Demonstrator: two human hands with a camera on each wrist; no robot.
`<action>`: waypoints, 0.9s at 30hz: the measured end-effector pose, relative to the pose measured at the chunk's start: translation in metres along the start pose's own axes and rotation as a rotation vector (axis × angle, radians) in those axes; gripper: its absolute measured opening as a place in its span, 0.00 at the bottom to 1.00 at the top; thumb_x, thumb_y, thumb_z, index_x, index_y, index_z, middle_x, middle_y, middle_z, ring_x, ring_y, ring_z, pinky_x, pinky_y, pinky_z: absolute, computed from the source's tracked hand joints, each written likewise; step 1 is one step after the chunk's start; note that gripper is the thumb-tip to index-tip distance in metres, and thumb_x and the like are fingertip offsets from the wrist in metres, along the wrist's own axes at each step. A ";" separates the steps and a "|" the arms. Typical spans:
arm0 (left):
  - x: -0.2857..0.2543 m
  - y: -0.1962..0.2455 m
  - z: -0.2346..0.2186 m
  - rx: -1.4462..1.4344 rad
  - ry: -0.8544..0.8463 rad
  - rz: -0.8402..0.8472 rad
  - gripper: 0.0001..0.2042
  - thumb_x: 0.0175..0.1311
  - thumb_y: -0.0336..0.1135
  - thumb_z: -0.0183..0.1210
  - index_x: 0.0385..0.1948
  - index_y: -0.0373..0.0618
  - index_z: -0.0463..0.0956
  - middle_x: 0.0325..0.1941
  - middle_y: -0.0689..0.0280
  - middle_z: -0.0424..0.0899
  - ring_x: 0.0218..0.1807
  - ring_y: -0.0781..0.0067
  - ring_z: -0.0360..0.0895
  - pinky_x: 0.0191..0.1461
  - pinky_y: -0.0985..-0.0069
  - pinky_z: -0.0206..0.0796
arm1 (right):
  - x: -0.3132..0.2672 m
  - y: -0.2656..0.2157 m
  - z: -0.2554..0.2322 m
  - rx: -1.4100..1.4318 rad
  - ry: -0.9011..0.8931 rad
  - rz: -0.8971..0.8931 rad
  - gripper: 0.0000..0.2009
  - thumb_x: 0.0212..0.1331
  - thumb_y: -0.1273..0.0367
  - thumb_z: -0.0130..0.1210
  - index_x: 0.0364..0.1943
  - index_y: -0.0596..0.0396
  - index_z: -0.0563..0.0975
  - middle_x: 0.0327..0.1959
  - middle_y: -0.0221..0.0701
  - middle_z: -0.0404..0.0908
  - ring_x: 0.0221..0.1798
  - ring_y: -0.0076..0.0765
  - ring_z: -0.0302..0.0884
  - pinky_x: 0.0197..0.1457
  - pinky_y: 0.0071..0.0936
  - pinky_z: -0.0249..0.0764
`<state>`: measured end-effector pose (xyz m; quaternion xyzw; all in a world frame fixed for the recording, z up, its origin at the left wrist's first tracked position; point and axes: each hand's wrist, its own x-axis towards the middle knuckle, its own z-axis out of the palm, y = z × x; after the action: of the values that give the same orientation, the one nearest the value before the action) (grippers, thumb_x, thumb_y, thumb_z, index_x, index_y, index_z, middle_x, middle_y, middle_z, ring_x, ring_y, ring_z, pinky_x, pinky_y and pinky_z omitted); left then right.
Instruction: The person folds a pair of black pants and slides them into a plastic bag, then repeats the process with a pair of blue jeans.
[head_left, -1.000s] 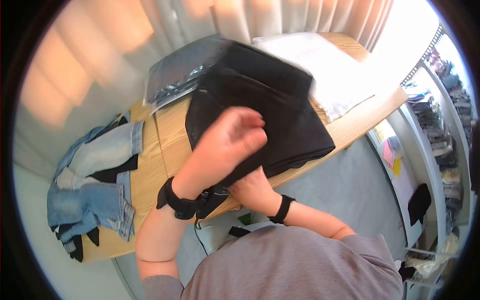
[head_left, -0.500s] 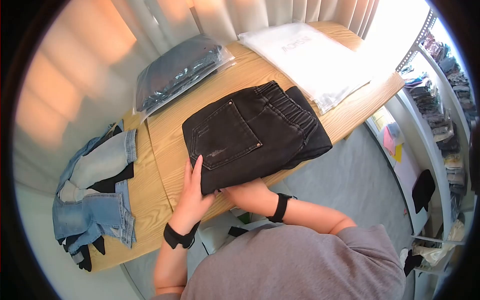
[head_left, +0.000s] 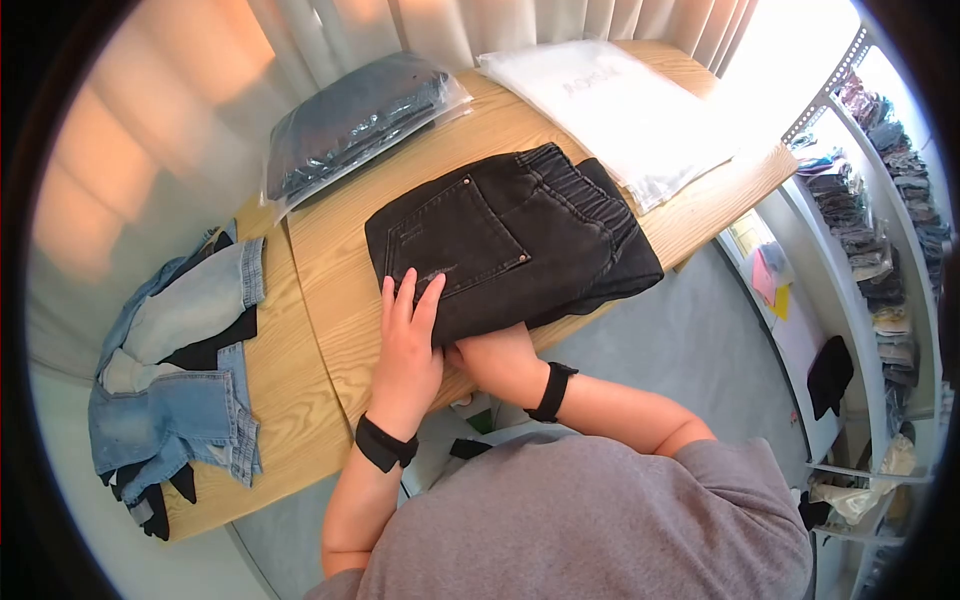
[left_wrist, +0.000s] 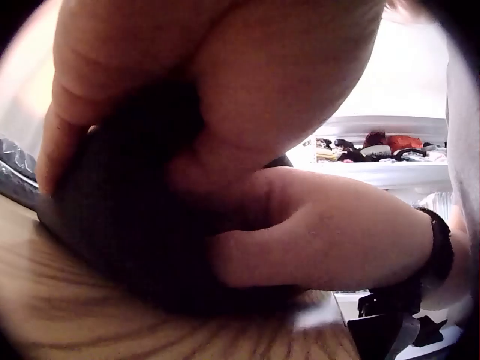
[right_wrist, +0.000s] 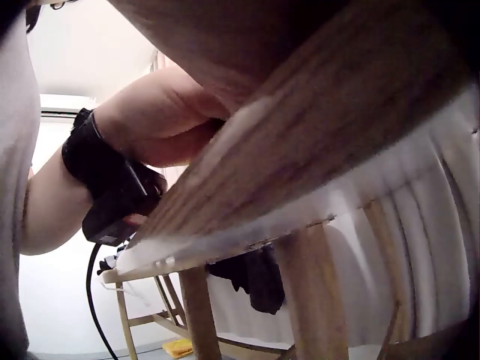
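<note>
Two hands meet at the near edge of the folded black jeans [head_left: 510, 245], which lie in the middle of the wooden worktop [head_left: 330, 330]. Our left hand [head_left: 408, 335] rests flat on top, fingers straight over the near corner by the back pocket. Our right hand [head_left: 495, 362] is tucked under that same edge, its fingers hidden by the fabric, so we cannot tell its grip. A bagged dark garment [head_left: 355, 125] lies well apart behind.

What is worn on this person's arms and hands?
Both hands are bare, without gloves or rings in view. The left hand and the right hand each have a black strap at the wrist carrying a small black camera unit; a black cable hangs from the left one. Grey short sleeves leave both forearms uncovered.
</note>
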<state>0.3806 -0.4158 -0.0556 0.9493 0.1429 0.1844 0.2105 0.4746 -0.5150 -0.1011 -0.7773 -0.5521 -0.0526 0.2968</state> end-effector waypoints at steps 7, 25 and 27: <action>0.001 -0.001 0.008 0.022 0.044 -0.009 0.36 0.44 0.10 0.46 0.62 0.49 0.60 0.66 0.49 0.56 0.69 0.37 0.47 0.70 0.55 0.48 | 0.001 0.014 -0.001 -0.190 0.254 -0.096 0.15 0.43 0.70 0.56 0.40 0.51 0.79 0.42 0.37 0.79 0.44 0.45 0.77 0.47 0.40 0.72; -0.005 -0.017 -0.014 -0.018 -0.035 -0.099 0.38 0.40 0.07 0.47 0.59 0.53 0.64 0.67 0.49 0.57 0.69 0.40 0.51 0.70 0.59 0.49 | -0.001 0.016 -0.009 -0.217 0.119 -0.069 0.16 0.45 0.71 0.52 0.42 0.55 0.79 0.45 0.39 0.78 0.49 0.49 0.74 0.52 0.42 0.70; -0.018 -0.034 -0.021 -0.042 -0.022 -0.138 0.39 0.39 0.07 0.47 0.59 0.53 0.65 0.67 0.49 0.57 0.69 0.40 0.52 0.71 0.60 0.49 | -0.001 0.003 -0.001 -0.275 0.087 -0.039 0.17 0.45 0.71 0.53 0.43 0.55 0.79 0.47 0.40 0.77 0.52 0.49 0.73 0.55 0.41 0.68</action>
<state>0.3500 -0.3852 -0.0587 0.9345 0.2018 0.1621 0.2442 0.4771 -0.5171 -0.1014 -0.7967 -0.5416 -0.1671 0.2100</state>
